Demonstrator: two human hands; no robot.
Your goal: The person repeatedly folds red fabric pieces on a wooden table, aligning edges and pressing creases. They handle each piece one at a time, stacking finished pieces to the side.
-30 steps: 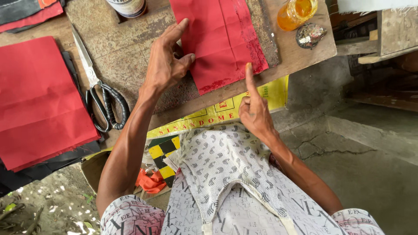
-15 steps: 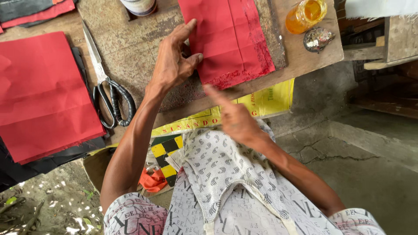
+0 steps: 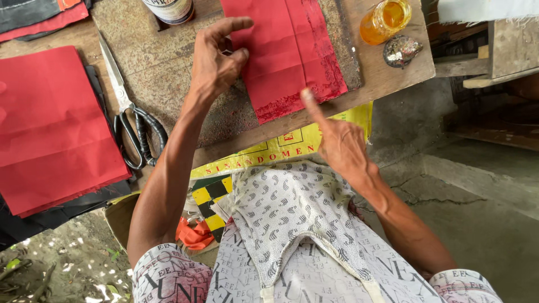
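Change since the earlier frame: I see the right hand [image 3: 342, 147] farther forward, its forefinger now extended onto the lower edge of the red folded paper [image 3: 286, 53]; the left hand [image 3: 216, 62] stays spread, fingers open, pressing the sheet's left edge flat. Neither hand grips anything.

Location: the folded paper lies near the front edge of the worn wooden tabletop [image 3: 168, 84], on a dark, gritty patch.

Cut off or unclear: a jar [image 3: 169, 8] is cropped by the top of the view; the small dark, shiny object [image 3: 401, 50] beside the amber glass [image 3: 386, 19] I cannot identify.

Materials: steel scissors [image 3: 130, 115] with black handles; a stack of red sheets [image 3: 53, 129], creased, matte.
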